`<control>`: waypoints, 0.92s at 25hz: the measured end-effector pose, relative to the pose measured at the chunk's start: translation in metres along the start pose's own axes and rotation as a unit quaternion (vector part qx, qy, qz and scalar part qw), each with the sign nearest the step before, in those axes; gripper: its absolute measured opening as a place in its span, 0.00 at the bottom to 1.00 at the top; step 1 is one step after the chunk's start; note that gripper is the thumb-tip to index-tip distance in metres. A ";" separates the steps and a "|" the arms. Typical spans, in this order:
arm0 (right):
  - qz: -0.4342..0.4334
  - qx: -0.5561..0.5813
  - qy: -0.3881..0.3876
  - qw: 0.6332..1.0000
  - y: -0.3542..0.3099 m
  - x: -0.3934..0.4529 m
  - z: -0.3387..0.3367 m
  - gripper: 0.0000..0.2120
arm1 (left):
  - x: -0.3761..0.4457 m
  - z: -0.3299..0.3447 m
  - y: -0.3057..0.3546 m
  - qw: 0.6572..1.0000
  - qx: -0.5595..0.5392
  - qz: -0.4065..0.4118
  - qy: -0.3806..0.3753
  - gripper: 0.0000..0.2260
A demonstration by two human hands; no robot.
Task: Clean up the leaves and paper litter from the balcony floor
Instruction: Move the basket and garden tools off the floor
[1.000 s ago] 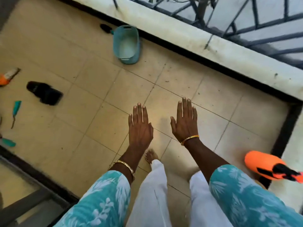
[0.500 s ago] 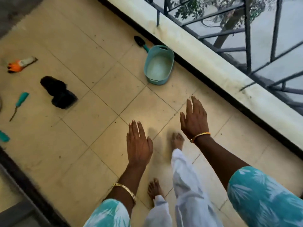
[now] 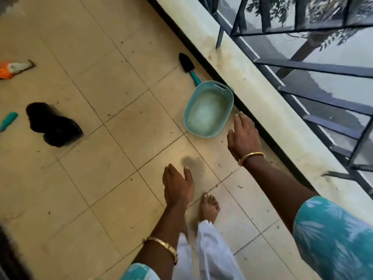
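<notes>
The person stands barefoot on the tiled balcony floor, one foot showing below white trousers. Both hands hang over the floor with fingers straight and relaxed, holding nothing. The left hand is low over the tiles near the foot. The right hand reaches out just beside the near end of a teal basket, not touching it as far as can be seen. The basket sits against the dark strip at the foot of the ledge that carries the railing, on the far right edge of the floor. A small trowel lies just beyond the basket along the same edge. Tiny dark bits of leaf litter are scattered across the tiles. Toward the left edge lie a black object, a teal tool handle and an orange glove
</notes>
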State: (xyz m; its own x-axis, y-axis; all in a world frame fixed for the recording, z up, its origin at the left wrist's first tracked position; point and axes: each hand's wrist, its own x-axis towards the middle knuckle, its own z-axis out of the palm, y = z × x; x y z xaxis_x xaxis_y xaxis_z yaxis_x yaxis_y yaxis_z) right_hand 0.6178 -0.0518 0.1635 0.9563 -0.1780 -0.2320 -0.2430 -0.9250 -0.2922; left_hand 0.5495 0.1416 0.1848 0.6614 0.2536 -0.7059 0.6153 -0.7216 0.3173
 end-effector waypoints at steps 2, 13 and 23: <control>0.028 0.017 -0.019 0.999 0.009 0.035 0.010 0.21 | 0.035 0.008 0.023 0.995 -0.071 -0.070 -0.030 0.27; 0.045 0.053 -0.026 0.997 0.053 0.212 0.116 0.27 | 0.195 0.088 0.063 0.850 -0.394 -0.305 -0.169 0.05; 0.195 0.142 0.002 0.970 0.054 0.224 0.126 0.16 | 0.226 0.081 0.066 0.872 -0.386 -0.267 -0.139 0.08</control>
State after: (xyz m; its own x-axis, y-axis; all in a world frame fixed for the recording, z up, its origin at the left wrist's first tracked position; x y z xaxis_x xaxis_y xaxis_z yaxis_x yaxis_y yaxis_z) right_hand 0.7985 -0.0991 -0.0214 0.7829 -0.4975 -0.3736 -0.6213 -0.6569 -0.4271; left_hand 0.7048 0.0995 -0.0051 0.1291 0.1776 -0.9756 0.9799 0.1283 0.1530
